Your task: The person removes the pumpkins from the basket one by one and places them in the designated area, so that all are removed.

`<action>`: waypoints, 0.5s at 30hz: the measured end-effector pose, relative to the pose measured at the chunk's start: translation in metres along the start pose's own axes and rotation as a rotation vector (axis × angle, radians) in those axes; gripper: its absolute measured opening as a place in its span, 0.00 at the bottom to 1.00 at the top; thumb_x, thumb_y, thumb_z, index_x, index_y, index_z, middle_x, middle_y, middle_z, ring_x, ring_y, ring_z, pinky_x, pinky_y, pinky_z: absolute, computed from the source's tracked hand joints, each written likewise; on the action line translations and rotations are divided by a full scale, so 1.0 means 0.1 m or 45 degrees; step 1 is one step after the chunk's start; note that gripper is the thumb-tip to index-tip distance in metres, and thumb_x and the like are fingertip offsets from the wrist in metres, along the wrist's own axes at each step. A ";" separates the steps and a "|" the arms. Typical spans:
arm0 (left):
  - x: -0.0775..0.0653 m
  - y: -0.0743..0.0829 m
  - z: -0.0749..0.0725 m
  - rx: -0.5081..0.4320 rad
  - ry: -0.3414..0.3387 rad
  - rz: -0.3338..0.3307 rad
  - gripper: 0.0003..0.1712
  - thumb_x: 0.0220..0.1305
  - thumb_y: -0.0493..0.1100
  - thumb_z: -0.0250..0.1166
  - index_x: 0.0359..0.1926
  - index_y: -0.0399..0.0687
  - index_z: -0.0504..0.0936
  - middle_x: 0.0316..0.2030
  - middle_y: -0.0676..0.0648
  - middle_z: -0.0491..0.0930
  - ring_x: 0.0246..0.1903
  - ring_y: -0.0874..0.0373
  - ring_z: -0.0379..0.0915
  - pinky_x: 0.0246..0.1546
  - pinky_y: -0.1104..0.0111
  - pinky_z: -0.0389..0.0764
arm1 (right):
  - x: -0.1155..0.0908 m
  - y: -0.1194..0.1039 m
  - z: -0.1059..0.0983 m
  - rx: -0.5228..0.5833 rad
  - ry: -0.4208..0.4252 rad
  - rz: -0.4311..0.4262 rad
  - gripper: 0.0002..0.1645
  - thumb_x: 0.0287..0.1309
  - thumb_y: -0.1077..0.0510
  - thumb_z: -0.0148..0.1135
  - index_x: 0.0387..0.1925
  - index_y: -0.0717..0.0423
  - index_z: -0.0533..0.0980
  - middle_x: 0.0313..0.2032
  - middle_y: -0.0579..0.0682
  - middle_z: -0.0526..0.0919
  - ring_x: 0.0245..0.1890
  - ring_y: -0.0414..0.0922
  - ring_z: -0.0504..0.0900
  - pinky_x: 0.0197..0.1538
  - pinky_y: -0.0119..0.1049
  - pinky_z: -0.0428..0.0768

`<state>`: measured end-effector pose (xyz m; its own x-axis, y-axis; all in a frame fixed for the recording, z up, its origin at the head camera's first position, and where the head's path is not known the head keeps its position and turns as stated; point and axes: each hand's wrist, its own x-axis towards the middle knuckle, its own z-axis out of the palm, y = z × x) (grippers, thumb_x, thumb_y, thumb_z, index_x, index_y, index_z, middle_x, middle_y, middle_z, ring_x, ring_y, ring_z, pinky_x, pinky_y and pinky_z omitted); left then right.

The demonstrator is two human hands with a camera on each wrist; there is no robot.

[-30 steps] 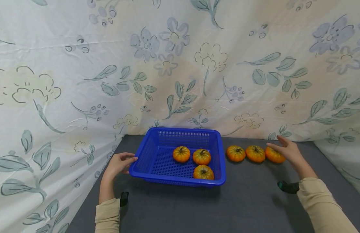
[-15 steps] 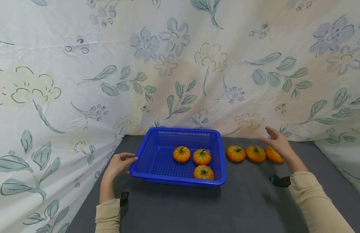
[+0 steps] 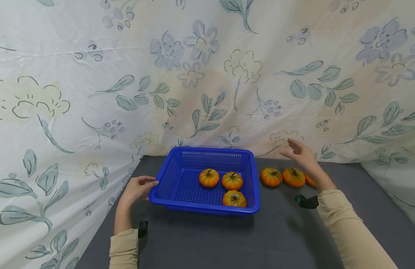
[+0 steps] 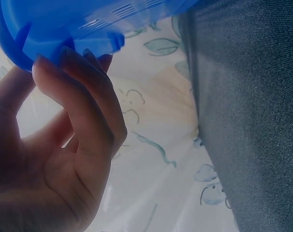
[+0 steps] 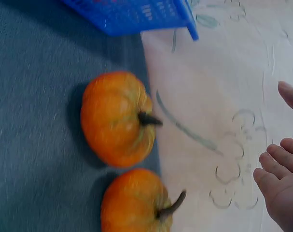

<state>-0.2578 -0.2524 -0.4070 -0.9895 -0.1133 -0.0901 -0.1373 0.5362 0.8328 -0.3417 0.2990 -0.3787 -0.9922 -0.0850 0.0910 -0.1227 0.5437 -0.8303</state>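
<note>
A blue plastic basket (image 3: 190, 186) with perforated sides stands on the dark table. Three small orange pumpkins (image 3: 209, 178) lie in its middle and right part. At the basket's left rim my left hand (image 3: 135, 190) pinches the edge; the left wrist view shows the fingers (image 4: 83, 92) curled up under the rim. My right hand (image 3: 301, 155) is in the air with nothing in it, thumb and fingers spread apart. Below it, right of the basket, one pumpkin (image 3: 271, 176) and a second pumpkin (image 3: 293, 177) sit side by side. A third pumpkin (image 3: 310, 181) is mostly hidden behind the right forearm.
A white cloth (image 3: 207, 93) with a flower print hangs behind the table and at both sides. The dark table (image 3: 207, 243) extends in front of the basket. Black straps (image 3: 307, 201) with devices sit on both wrists.
My right hand has moved left, from over the far right pumpkin to above the other two. My left hand and the basket have stayed in place.
</note>
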 end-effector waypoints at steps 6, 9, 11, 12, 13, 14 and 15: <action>-0.03 0.03 0.00 0.012 0.003 -0.007 0.28 0.64 0.48 0.66 0.57 0.31 0.77 0.42 0.34 0.83 0.30 0.59 0.81 0.27 0.64 0.86 | 0.04 -0.18 0.15 0.023 -0.016 -0.037 0.53 0.64 0.42 0.60 0.76 0.59 0.45 0.76 0.64 0.48 0.76 0.62 0.49 0.75 0.59 0.52; -0.03 0.03 0.00 0.012 0.005 -0.009 0.27 0.64 0.48 0.65 0.56 0.32 0.77 0.43 0.34 0.83 0.30 0.60 0.80 0.27 0.65 0.86 | 0.07 -0.22 0.20 0.031 -0.034 -0.052 0.51 0.65 0.42 0.60 0.76 0.58 0.46 0.76 0.62 0.49 0.76 0.62 0.49 0.75 0.59 0.53; -0.03 0.03 0.01 0.011 0.008 -0.014 0.26 0.64 0.48 0.65 0.56 0.32 0.77 0.43 0.34 0.83 0.30 0.60 0.80 0.28 0.65 0.86 | 0.09 -0.24 0.24 0.037 -0.046 -0.066 0.50 0.65 0.43 0.60 0.77 0.57 0.46 0.76 0.62 0.49 0.76 0.62 0.49 0.74 0.59 0.54; -0.03 0.03 0.01 0.014 0.010 -0.014 0.26 0.65 0.48 0.65 0.56 0.32 0.77 0.43 0.34 0.83 0.30 0.60 0.80 0.28 0.66 0.86 | 0.10 -0.26 0.26 0.046 -0.055 -0.072 0.50 0.65 0.44 0.60 0.77 0.57 0.46 0.76 0.62 0.49 0.76 0.62 0.49 0.74 0.59 0.54; -0.02 0.02 0.01 0.016 0.011 -0.014 0.26 0.65 0.48 0.65 0.56 0.33 0.77 0.43 0.34 0.83 0.30 0.60 0.80 0.28 0.66 0.86 | 0.12 -0.27 0.29 0.050 -0.059 -0.081 0.50 0.65 0.44 0.60 0.77 0.57 0.46 0.76 0.62 0.49 0.76 0.62 0.49 0.74 0.59 0.54; -0.02 0.02 0.01 0.015 0.011 -0.013 0.26 0.65 0.48 0.65 0.56 0.33 0.77 0.44 0.34 0.83 0.30 0.60 0.80 0.28 0.66 0.86 | 0.12 -0.29 0.31 0.055 -0.063 -0.090 0.50 0.65 0.44 0.60 0.76 0.57 0.46 0.76 0.62 0.49 0.76 0.61 0.49 0.75 0.58 0.54; -0.02 0.02 0.00 0.012 0.012 -0.015 0.26 0.65 0.48 0.65 0.56 0.33 0.77 0.44 0.34 0.83 0.30 0.60 0.80 0.28 0.66 0.86 | 0.13 -0.32 0.34 0.061 -0.066 -0.100 0.50 0.65 0.45 0.60 0.76 0.58 0.46 0.76 0.62 0.49 0.76 0.61 0.49 0.75 0.58 0.53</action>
<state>-0.2560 -0.2509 -0.4056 -0.9873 -0.1275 -0.0949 -0.1495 0.5426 0.8266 -0.3504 0.2526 -0.3696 -0.9770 -0.1692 0.1294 -0.1976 0.4935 -0.8470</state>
